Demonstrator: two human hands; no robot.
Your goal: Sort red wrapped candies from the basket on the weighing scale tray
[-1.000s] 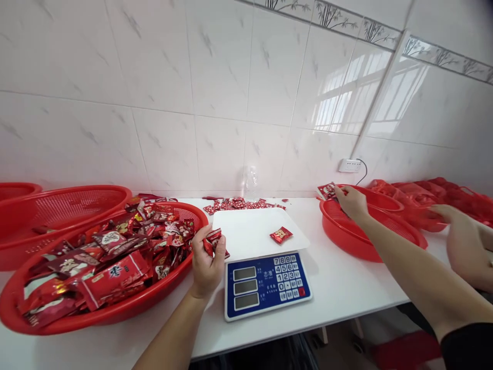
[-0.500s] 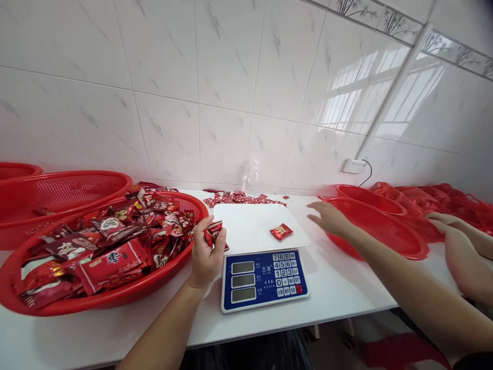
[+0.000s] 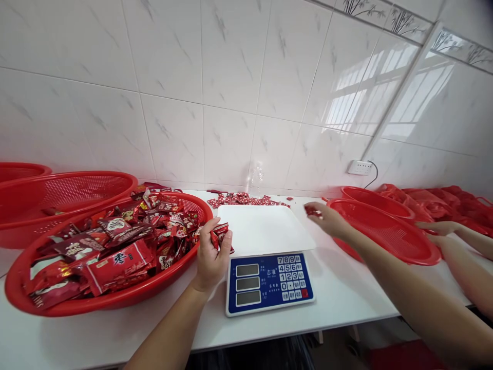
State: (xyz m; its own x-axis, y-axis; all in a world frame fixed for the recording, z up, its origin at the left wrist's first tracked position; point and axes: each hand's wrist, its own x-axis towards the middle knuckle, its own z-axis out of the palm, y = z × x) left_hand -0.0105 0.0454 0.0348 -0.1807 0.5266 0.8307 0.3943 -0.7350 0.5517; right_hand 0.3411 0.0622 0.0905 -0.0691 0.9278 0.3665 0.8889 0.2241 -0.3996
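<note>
White table (image 3: 162,334) against a tiled wall (image 3: 227,139), marbled grey, with window glare at right and a power strip (image 3: 360,167) low down. Scale (image 3: 269,282) mid-table; small red packets (image 3: 246,199) and a clear bottle (image 3: 257,177) behind it. Left hand (image 3: 211,257): fingers curled round candies (image 3: 220,236), beside the full basket (image 3: 115,302). Right hand (image 3: 333,223): fingertips pinching a candy (image 3: 313,211), blurred, between scale and right basket (image 3: 385,231). Co-worker's hands (image 3: 442,231) far right, near red bags (image 3: 442,200).
</note>
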